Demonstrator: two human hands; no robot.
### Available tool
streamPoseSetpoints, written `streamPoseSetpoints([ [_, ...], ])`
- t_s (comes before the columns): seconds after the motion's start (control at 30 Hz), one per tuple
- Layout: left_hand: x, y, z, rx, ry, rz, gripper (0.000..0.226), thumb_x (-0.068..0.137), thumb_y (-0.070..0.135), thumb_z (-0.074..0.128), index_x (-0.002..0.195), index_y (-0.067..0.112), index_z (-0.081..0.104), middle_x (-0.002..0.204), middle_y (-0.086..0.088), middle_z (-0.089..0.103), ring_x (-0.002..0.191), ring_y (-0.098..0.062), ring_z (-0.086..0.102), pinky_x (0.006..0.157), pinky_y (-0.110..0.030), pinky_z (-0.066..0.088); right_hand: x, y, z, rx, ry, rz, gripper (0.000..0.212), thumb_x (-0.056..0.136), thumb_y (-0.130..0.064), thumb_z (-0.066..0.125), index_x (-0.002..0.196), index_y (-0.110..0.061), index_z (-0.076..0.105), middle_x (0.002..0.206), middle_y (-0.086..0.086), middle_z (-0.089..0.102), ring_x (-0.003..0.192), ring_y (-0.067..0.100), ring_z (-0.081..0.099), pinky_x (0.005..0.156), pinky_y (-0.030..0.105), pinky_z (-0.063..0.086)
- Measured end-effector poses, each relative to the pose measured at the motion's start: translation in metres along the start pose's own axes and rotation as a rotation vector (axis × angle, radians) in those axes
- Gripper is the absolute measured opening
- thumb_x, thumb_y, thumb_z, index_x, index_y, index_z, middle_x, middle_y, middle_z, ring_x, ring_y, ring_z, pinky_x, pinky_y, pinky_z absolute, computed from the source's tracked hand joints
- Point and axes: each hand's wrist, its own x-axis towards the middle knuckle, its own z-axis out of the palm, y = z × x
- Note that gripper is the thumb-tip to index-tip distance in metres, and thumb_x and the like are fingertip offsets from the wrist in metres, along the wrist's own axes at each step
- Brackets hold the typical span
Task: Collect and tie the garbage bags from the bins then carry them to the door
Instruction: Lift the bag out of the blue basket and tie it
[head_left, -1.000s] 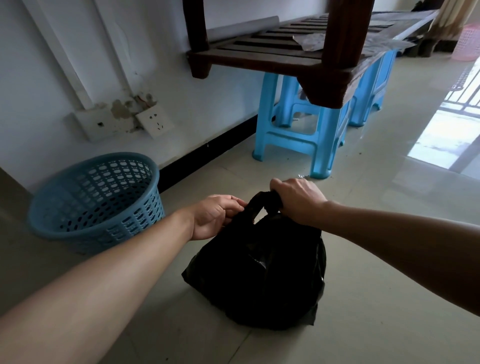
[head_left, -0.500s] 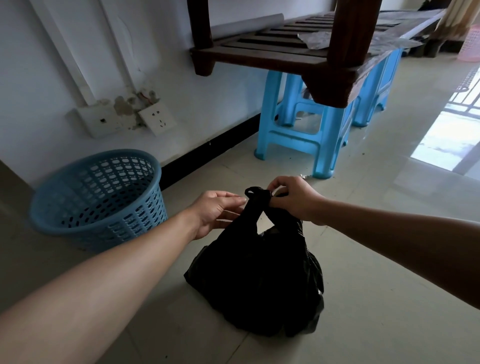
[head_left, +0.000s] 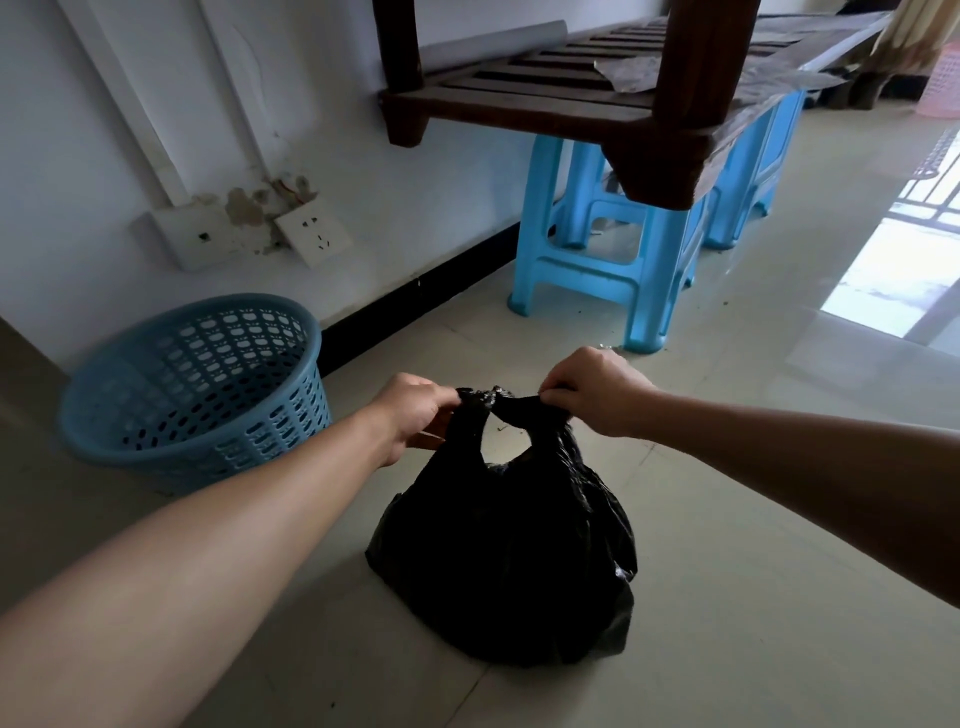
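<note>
Black garbage bag (head_left: 506, 566) sits on the tiled floor (head_left: 753, 597) at centre, near the person, bulging and dark; contents not visible through the plastic. Its two top ends are gathered into a knot (head_left: 491, 397) above a small open loop. Left hand (head_left: 413, 413) is closed on the left end of the knot, fingers curled tight around the plastic; right hand (head_left: 597, 392) is closed the same way on the right end, the two pulling apart along a level line. Blue perforated bin (head_left: 195, 387) stands to the left, just beside the left forearm, tipped slightly toward the wall (head_left: 78, 171); no liner in it and the inside looks empty. Two wall sockets (head_left: 311, 236) above the bin, with chipped plaster around them. Far centre, a dark wooden slatted frame (head_left: 545, 98) rests on blue plastic stools (head_left: 613, 244) along the black skirting. A pink basket (head_left: 943, 83) shows at the far right edge, partly cut off. Open floor runs right and far, bright with reflected window light; near floor around the bag is bare.
</note>
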Motion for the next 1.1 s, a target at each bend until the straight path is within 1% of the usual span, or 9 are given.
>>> streamPoseSetpoints([
  [0.13,0.009,-0.019,-0.033,0.256,0.21,-0.011,0.02,0.088,0.007,0.056,0.068,0.007,0.053,0.061,-0.013,0.054,0.051,-0.024,0.052,0.058,-0.036,0.052,-0.005,0.032,-0.014,-0.229,-0.141,0.124,0.024,0.09,-0.02,0.06,0.07,-0.016,0.072,0.059,-0.004,0.07,0.052,0.007,0.067,0.056,0.022,0.054],
  [0.23,0.009,-0.02,-0.036,-0.001,0.295,-0.048,0.009,0.091,0.004,0.048,0.083,0.003,0.052,0.063,-0.015,0.055,0.046,-0.021,0.056,0.05,-0.029,0.051,-0.009,0.044,-0.016,-0.22,-0.293,0.241,0.033,0.096,-0.027,0.055,0.071,-0.012,0.069,0.063,-0.002,0.07,0.053,0.008,0.065,0.056,0.022,0.052],
  [0.27,0.008,-0.016,-0.033,-0.2,0.294,-0.063,0.011,0.092,0.004,0.044,0.084,0.004,0.051,0.064,-0.016,0.059,0.051,-0.021,0.059,0.052,-0.03,0.05,-0.009,0.042,-0.015,-0.052,-0.305,0.299,0.032,0.098,-0.027,0.052,0.074,-0.01,0.067,0.067,0.0,0.07,0.057,0.01,0.065,0.056,0.023,0.052],
  [0.4,-0.003,0.013,-0.019,-0.845,0.067,-0.097,0.022,0.095,0.013,0.03,0.08,0.006,0.045,0.055,-0.012,0.064,0.077,-0.03,0.063,0.089,-0.043,0.049,-0.003,0.014,-0.028,1.209,-0.073,0.535,0.026,0.1,-0.023,0.047,0.084,-0.009,0.062,0.092,0.01,0.072,0.092,0.024,0.069,0.074,0.036,0.056],
  [0.5,-0.013,0.019,-0.003,-0.787,-0.04,-0.1,0.028,0.095,0.016,0.03,0.067,0.013,0.034,0.044,-0.002,0.036,0.049,-0.021,0.043,0.071,-0.04,0.05,0.008,-0.002,-0.031,1.531,0.024,0.582,0.032,0.099,-0.025,0.042,0.07,-0.015,0.049,0.067,0.006,0.066,0.072,0.025,0.069,0.065,0.031,0.05],
  [0.63,-0.014,0.009,0.002,-0.593,0.004,-0.132,0.025,0.091,0.014,0.034,0.067,0.016,0.028,0.039,0.002,0.026,0.032,-0.013,0.022,0.051,-0.03,0.036,0.004,-0.001,-0.017,1.213,-0.048,0.679,0.028,0.099,-0.024,0.042,0.072,-0.02,0.036,0.043,-0.005,0.036,0.039,0.013,0.042,0.044,0.021,0.029],
  [0.83,-0.009,-0.002,-0.033,-0.445,0.202,-0.105,0.027,0.092,0.01,0.033,0.067,0.019,0.026,0.032,0.005,0.023,0.026,-0.011,0.02,0.046,-0.025,0.03,0.002,0.028,-0.029,0.809,-0.045,0.69,0.031,0.098,-0.015,0.036,0.067,-0.018,0.038,0.037,-0.004,0.037,0.032,0.011,0.034,0.043,0.018,0.02],
  [0.97,-0.005,-0.011,-0.05,-0.374,0.309,-0.109,0.027,0.091,0.008,0.032,0.068,0.019,0.025,0.032,0.006,0.022,0.025,-0.011,0.021,0.043,-0.021,0.03,0.002,0.05,-0.04,0.781,0.076,0.755,0.029,0.096,-0.013,0.039,0.067,-0.018,0.038,0.057,0.003,0.035,0.039,0.013,0.032,0.04,0.016,0.02],
  [1.1,-0.004,-0.017,-0.051,-0.282,0.281,-0.134,0.028,0.091,0.007,0.032,0.066,0.017,0.026,0.033,0.005,0.023,0.026,-0.011,0.021,0.047,-0.026,0.034,0.002,0.057,-0.032,0.737,0.067,0.768,0.022,0.095,-0.018,0.045,0.073,-0.016,0.042,0.056,0.001,0.041,0.035,0.011,0.039,0.038,0.015,0.025],
])
